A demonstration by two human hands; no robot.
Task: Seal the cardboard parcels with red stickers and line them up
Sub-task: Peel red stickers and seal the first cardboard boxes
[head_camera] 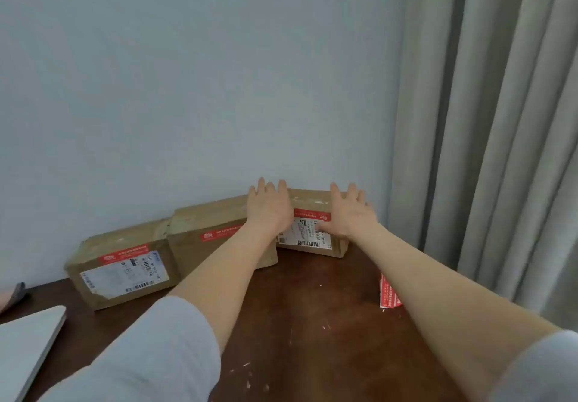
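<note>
Cardboard parcel (pixel 311 199) being squared at the far right corner of the tabletop (pixel 312 323)
It is pressed under the left hand (pixel 269 207) and right hand (pixel 350 214), both flat with fingers straight and spread, nothing gripped. It is best slid flush against the middle parcel (pixel 206 223), with even pressure kept on the red sticker (pixel 308 215).

A plain pale blue-grey wall (pixel 187 88) fills most of the view, evenly lit by soft, diffuse light with no hard shadows. Along its right side hang light grey curtains (pixel 506 120) in deep vertical folds, reaching below the tabletop. A dark reddish-brown wooden table (pixel 312 317), scuffed with pale flecks, butts against the wall.
</note>
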